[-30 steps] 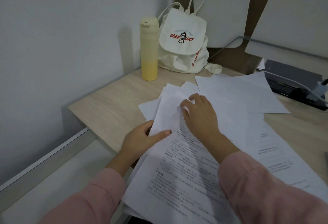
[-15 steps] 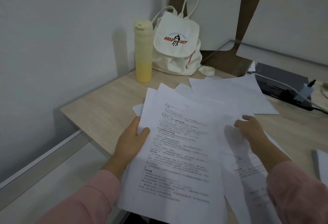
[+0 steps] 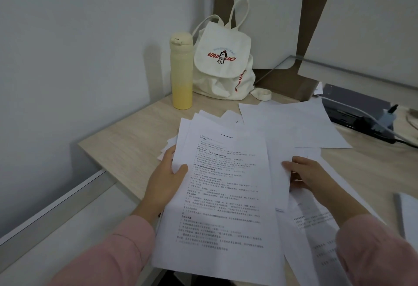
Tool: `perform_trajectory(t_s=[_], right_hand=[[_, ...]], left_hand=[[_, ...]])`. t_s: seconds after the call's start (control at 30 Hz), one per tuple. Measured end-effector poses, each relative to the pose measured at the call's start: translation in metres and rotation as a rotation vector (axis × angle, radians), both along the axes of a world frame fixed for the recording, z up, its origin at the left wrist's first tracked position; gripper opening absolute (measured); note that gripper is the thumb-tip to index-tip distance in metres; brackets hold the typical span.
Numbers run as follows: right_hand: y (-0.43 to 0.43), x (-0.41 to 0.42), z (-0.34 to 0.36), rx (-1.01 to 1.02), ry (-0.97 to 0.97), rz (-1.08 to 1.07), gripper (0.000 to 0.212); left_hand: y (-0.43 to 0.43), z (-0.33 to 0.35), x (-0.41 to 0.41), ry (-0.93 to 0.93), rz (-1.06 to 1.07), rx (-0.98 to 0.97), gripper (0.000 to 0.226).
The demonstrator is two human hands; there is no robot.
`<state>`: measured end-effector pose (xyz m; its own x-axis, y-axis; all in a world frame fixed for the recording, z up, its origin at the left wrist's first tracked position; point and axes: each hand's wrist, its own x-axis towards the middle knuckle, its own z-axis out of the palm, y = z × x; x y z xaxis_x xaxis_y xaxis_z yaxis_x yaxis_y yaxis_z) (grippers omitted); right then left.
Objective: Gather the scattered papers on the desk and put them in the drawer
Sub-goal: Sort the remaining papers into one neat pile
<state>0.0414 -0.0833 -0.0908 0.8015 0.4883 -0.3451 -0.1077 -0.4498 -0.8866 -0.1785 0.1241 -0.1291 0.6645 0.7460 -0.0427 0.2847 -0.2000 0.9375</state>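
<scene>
Gathering part-done: left hand [image 3: 166, 179] grips printed stack [image 3: 221, 195], right hand [image 3: 309, 174] pinches loose sheet [image 3: 279, 184]; blank sheets [image 3: 291, 125] upper right uncollected, drawer unseen.

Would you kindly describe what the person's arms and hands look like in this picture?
Both arms wear long, plain pink sleeves, the left sleeve and the right sleeve ending at the wrists. The left hand and the right hand are bare: no gloves, rings or watch show.
</scene>
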Motion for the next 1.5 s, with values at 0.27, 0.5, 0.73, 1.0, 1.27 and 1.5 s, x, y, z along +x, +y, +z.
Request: perform_trajectory(t_s=[0.27, 0.5, 0.73, 1.0, 1.27, 1.5], right_hand=[[-0.027, 0.017, -0.003, 0.005, -0.359, -0.267, 0.032], [-0.074, -0.003, 0.045, 0.226, -0.634, -0.587, 0.018], [-0.083, -0.074, 0.062, 0.215, -1.184, -0.152, 0.015], [-0.076, -0.116, -0.024, 0.055, -1.266, 0.513, 0.047], [-0.077, -0.107, -0.036, 0.02, -0.775, 0.493, 0.043], [-0.078, -0.107, -0.033, -0.099, -0.765, 0.637, 0.062]], left_hand=[[0.001, -0.001, 0.001, -0.013, -0.002, 0.038, 0.05], [-0.011, 0.009, 0.0, -0.16, 0.07, -0.063, 0.058], [-0.056, 0.021, 0.003, -0.272, 0.092, -0.379, 0.029], [-0.071, 0.007, 0.006, -0.079, -0.029, -0.242, 0.025], [-0.071, -0.006, 0.007, -0.063, -0.06, -0.008, 0.006], [-0.069, -0.009, 0.007, -0.069, -0.05, -0.001, 0.017]])
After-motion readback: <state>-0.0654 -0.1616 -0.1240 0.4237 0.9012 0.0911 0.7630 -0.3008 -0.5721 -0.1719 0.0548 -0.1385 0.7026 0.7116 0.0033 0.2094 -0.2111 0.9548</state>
